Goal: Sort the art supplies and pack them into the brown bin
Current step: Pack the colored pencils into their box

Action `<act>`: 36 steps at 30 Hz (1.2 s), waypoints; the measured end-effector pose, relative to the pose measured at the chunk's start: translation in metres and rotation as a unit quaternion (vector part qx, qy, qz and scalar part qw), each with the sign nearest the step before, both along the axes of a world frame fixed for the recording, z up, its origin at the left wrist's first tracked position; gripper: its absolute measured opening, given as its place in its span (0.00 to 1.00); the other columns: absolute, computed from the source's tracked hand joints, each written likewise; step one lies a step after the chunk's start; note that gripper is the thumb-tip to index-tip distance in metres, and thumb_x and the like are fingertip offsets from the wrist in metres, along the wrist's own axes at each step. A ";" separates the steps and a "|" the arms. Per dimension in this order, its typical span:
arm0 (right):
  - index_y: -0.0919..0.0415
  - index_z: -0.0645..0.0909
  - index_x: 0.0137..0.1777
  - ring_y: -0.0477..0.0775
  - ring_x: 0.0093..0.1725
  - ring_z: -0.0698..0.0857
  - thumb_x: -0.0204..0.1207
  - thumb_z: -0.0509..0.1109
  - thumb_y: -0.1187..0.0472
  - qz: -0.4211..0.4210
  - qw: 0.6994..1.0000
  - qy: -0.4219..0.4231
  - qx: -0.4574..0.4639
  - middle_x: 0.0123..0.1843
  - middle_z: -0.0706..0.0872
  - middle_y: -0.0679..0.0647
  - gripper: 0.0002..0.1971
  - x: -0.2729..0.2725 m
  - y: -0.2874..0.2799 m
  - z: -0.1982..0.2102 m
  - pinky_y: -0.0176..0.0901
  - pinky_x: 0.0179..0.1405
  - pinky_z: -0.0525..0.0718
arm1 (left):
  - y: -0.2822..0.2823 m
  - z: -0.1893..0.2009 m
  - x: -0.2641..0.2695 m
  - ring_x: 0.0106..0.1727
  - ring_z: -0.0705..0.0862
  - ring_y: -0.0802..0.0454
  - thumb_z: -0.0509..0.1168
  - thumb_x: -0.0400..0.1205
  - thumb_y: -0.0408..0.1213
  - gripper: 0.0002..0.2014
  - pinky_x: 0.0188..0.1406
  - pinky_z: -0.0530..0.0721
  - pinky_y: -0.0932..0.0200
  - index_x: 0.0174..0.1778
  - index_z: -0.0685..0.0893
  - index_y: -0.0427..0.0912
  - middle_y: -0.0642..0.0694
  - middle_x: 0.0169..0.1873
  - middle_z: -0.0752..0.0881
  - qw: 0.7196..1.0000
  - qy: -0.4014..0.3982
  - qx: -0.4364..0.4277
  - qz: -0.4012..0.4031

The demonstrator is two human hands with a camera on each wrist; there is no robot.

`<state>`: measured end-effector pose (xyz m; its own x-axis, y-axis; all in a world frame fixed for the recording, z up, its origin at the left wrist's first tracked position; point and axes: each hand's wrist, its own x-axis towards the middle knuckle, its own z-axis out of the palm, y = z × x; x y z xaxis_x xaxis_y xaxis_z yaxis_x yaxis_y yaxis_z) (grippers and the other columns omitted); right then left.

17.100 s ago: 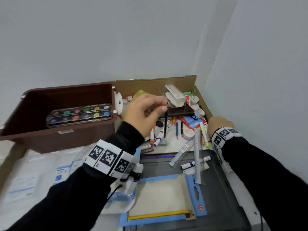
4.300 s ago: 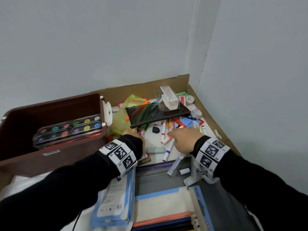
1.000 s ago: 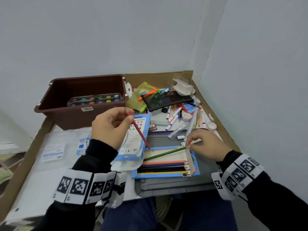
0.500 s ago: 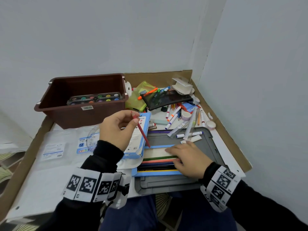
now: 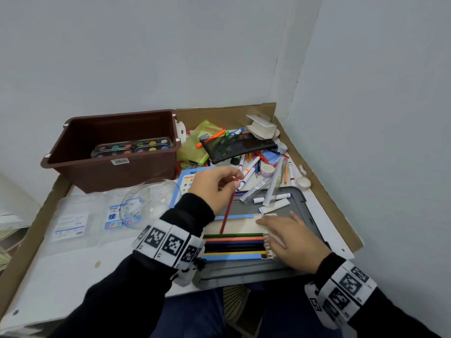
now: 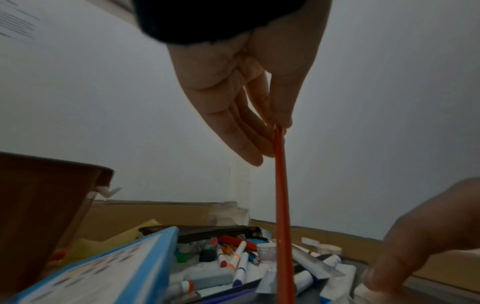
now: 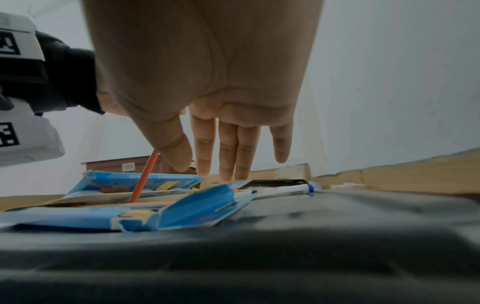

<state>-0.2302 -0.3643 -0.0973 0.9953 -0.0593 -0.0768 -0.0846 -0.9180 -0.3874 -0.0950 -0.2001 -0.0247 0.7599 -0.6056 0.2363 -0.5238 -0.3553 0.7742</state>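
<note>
Over grey lid (image 5: 296, 203), left hand (image 5: 214, 185) pinches red pencil (image 5: 227, 212).

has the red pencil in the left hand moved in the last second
Yes. The red coloured pencil, pinched by the left hand, has swung from slanting beside the blue pencil box to nearly upright, tip down in the box.

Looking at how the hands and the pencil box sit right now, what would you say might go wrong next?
1. The left hand pinches the red pencil only at its top end, so it could swing and miss the slot in the open pencil box.
2. The right hand lies flat at the pencil tips; if it lifts, the boxed pencils may slide out.
3. Loose markers and a ruler lie just beyond on the grey lid and could get knocked.
</note>
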 end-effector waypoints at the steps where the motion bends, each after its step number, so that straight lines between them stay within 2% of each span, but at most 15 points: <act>1: 0.44 0.67 0.75 0.39 0.76 0.64 0.81 0.58 0.55 -0.006 1.000 -0.005 0.006 0.75 0.71 0.39 0.21 -0.003 -0.003 -0.001 0.44 0.78 0.42 | -0.007 0.000 0.001 0.35 0.79 0.67 0.65 0.79 0.31 0.08 0.36 0.74 0.83 0.51 0.86 0.45 0.57 0.34 0.81 1.000 -0.002 0.016 -0.012; 3: 0.45 0.66 0.76 0.39 0.75 0.65 0.81 0.58 0.56 -0.017 1.000 -0.010 0.009 0.75 0.71 0.39 0.22 -0.008 -0.007 -0.002 0.42 0.77 0.46 | -0.019 -0.002 0.001 0.36 0.79 0.63 0.65 0.78 0.29 0.10 0.37 0.74 0.80 0.53 0.85 0.44 0.56 0.35 0.81 0.997 -0.005 0.071 -0.042; 5: 0.46 0.65 0.76 0.43 0.72 0.70 0.81 0.59 0.57 -0.035 0.999 -0.024 0.022 0.72 0.75 0.42 0.23 -0.011 -0.010 -0.004 0.43 0.76 0.54 | -0.032 -0.005 -0.001 0.44 0.82 0.53 0.64 0.78 0.29 0.12 0.46 0.77 0.68 0.55 0.84 0.43 0.49 0.41 0.84 0.984 -0.002 0.162 -0.069; 8: 0.50 0.66 0.77 0.47 0.69 0.74 0.80 0.61 0.59 -0.054 0.996 -0.046 0.059 0.69 0.78 0.46 0.24 -0.016 -0.012 -0.006 0.42 0.71 0.68 | -0.047 -0.013 -0.006 0.53 0.83 0.47 0.62 0.77 0.26 0.14 0.52 0.78 0.62 0.56 0.85 0.41 0.43 0.52 0.86 0.944 0.008 0.312 -0.105; 11: 0.51 0.65 0.77 0.45 0.70 0.73 0.81 0.60 0.58 -0.064 0.994 -0.042 0.076 0.71 0.77 0.47 0.24 -0.021 -0.012 -0.010 0.36 0.69 0.68 | -0.057 -0.017 -0.012 0.59 0.82 0.44 0.63 0.78 0.26 0.15 0.57 0.79 0.58 0.60 0.84 0.38 0.40 0.58 0.84 0.897 0.020 0.421 -0.132; 13: 0.50 0.64 0.77 0.44 0.70 0.72 0.81 0.60 0.58 -0.063 0.994 -0.045 0.077 0.72 0.76 0.46 0.24 -0.022 -0.012 -0.012 0.32 0.68 0.66 | -0.061 -0.019 -0.016 0.62 0.80 0.43 0.62 0.79 0.27 0.16 0.59 0.78 0.57 0.63 0.81 0.36 0.39 0.61 0.82 0.877 0.014 0.463 -0.129; 15: 0.50 0.64 0.77 0.44 0.71 0.71 0.81 0.60 0.59 -0.056 0.994 -0.050 0.074 0.72 0.75 0.46 0.24 -0.023 -0.011 -0.014 0.31 0.68 0.64 | -0.061 -0.022 -0.019 0.64 0.79 0.42 0.60 0.80 0.27 0.17 0.61 0.77 0.56 0.66 0.78 0.35 0.37 0.64 0.80 0.865 0.010 0.486 -0.126; 17: 0.51 0.63 0.77 0.45 0.71 0.72 0.81 0.61 0.59 -0.050 0.995 -0.053 0.068 0.72 0.75 0.46 0.24 -0.024 -0.011 -0.016 0.34 0.69 0.66 | -0.058 -0.027 -0.021 0.63 0.79 0.42 0.60 0.81 0.29 0.16 0.61 0.77 0.56 0.65 0.78 0.34 0.37 0.64 0.80 0.856 0.013 0.500 -0.130; 22: 0.52 0.65 0.77 0.46 0.74 0.68 0.81 0.60 0.58 -0.028 0.997 -0.054 0.040 0.75 0.71 0.47 0.24 -0.022 -0.010 -0.020 0.37 0.74 0.64 | -0.044 -0.033 -0.024 0.61 0.79 0.45 0.62 0.80 0.31 0.17 0.56 0.76 0.59 0.65 0.77 0.39 0.42 0.61 0.80 0.861 0.014 0.492 -0.133; 27: 0.49 0.60 0.80 0.45 0.78 0.61 0.82 0.57 0.52 -0.020 0.999 -0.027 -0.014 0.81 0.61 0.46 0.26 -0.022 -0.009 -0.023 0.37 0.75 0.58 | -0.023 -0.037 -0.033 0.56 0.81 0.44 0.55 0.84 0.37 0.13 0.55 0.80 0.54 0.60 0.79 0.39 0.41 0.56 0.82 0.853 -0.035 0.503 -0.136; 29: 0.49 0.58 0.81 0.45 0.78 0.59 0.83 0.56 0.50 -0.014 0.999 -0.021 -0.039 0.82 0.58 0.46 0.27 -0.022 -0.008 -0.024 0.36 0.74 0.57 | -0.016 -0.039 -0.038 0.57 0.80 0.45 0.53 0.85 0.40 0.14 0.57 0.79 0.53 0.61 0.78 0.39 0.41 0.58 0.81 0.849 -0.047 0.505 -0.146; 31: 0.48 0.56 0.81 0.45 0.78 0.58 0.83 0.55 0.47 -0.011 0.998 -0.015 -0.061 0.82 0.56 0.47 0.27 -0.021 -0.007 -0.026 0.36 0.74 0.56 | -0.009 -0.043 -0.043 0.63 0.77 0.44 0.51 0.86 0.46 0.19 0.63 0.76 0.52 0.68 0.72 0.39 0.41 0.64 0.77 0.849 -0.048 0.506 -0.144; 32: 0.47 0.55 0.81 0.45 0.78 0.57 0.83 0.54 0.46 -0.010 0.997 -0.011 -0.070 0.83 0.55 0.48 0.28 -0.021 -0.006 -0.027 0.37 0.74 0.55 | -0.006 -0.046 -0.045 0.69 0.72 0.44 0.50 0.86 0.49 0.24 0.68 0.72 0.51 0.74 0.66 0.38 0.40 0.70 0.72 0.845 -0.049 0.513 -0.145; 34: 0.45 0.54 0.82 0.47 0.79 0.56 0.83 0.52 0.44 -0.007 0.996 -0.004 -0.086 0.83 0.52 0.49 0.28 -0.021 -0.003 -0.029 0.38 0.74 0.55 | 0.000 -0.051 -0.052 0.79 0.58 0.43 0.47 0.85 0.54 0.33 0.78 0.58 0.49 0.80 0.51 0.36 0.38 0.79 0.57 0.824 -0.060 0.542 -0.150; 36: 0.44 0.54 0.81 0.48 0.79 0.55 0.83 0.51 0.43 -0.005 0.996 0.000 -0.094 0.84 0.51 0.51 0.28 -0.021 -0.001 -0.029 0.40 0.74 0.55 | 0.005 -0.057 -0.058 0.82 0.47 0.43 0.45 0.85 0.56 0.36 0.81 0.47 0.48 0.81 0.42 0.36 0.38 0.81 0.46 0.810 -0.073 0.563 -0.146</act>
<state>-0.2516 -0.3648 -0.1266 0.9945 -0.0824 -0.0641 -0.0941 -0.9733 -0.2095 -0.1529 -0.1951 -0.0814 0.5589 -0.6485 -0.5168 -0.7695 -0.6379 -0.0316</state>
